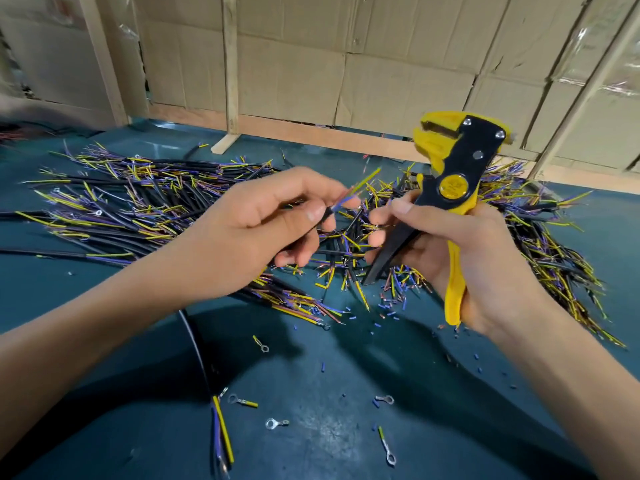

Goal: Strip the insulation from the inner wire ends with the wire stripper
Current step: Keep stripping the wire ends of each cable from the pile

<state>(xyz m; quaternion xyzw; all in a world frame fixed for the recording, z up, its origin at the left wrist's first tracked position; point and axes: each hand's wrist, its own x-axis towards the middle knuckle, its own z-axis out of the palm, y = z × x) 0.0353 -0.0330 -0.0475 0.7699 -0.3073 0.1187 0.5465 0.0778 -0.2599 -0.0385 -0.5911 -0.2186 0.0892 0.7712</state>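
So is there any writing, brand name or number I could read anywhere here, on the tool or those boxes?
None can be read.
Yellow round disc on the wire stripper, held in the right hand: faint raised marks, too blurred to read.
Cardboard sheets behind the table: no print shows.
Cable pinched in the left hand: no marking visible.

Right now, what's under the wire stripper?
Under the stripper, held up by the right hand, lies a pile of cut wires and insulation bits on the table. The hand hides what lies directly below it.
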